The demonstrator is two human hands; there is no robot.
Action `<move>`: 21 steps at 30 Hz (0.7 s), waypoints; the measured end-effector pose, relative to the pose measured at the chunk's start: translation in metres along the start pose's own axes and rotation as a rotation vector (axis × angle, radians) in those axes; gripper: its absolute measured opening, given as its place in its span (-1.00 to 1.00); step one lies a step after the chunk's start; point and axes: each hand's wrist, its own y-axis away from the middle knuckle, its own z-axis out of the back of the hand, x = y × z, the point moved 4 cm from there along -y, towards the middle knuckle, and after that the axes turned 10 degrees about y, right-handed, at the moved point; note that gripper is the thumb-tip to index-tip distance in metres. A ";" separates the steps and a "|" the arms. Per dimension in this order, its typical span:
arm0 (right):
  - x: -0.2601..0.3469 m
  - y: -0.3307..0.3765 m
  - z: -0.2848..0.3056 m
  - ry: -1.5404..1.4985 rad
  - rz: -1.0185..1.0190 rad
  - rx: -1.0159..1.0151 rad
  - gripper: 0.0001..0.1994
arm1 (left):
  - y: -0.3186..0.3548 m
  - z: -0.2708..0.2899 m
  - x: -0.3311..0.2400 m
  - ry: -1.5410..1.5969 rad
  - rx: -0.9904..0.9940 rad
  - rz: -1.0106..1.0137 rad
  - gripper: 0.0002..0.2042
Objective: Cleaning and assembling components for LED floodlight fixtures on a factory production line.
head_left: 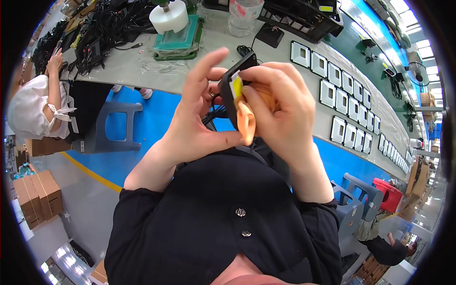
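Note:
Above the table's near edge, my left hand [194, 109] holds a small black floodlight [229, 97] with a yellow light panel [236, 86] on its face. The thumb reaches below it, the middle fingers curl against its back and side, and the index finger points up. My right hand [285, 102] is closed on an orange cloth [246, 121], which hangs over the lamp's face. The right thumb and forefinger press at the white edge beside the yellow panel. A black cable [213, 114] shows behind the lamp, partly hidden by my fingers.
On the grey table [156, 76] stand a green press fixture [178, 40], a clear plastic bottle [244, 19], a black crate [299, 21] and tangled black cables [114, 33]. Rows of white-and-black frames [344, 102] lie to the right. A white-capped co-worker [38, 104] sits at left.

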 end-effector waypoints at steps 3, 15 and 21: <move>-0.014 0.002 0.026 -0.299 -0.297 0.019 -0.83 | -0.001 -0.004 -0.003 -0.085 0.020 -0.028 -0.07; -0.030 0.019 0.072 -0.530 -0.213 -0.019 -0.83 | 0.009 -0.004 -0.017 0.295 0.007 0.185 0.04; -0.031 0.024 0.051 -0.770 -0.302 -0.006 -0.65 | 0.005 -0.031 -0.002 0.467 0.218 0.349 -0.03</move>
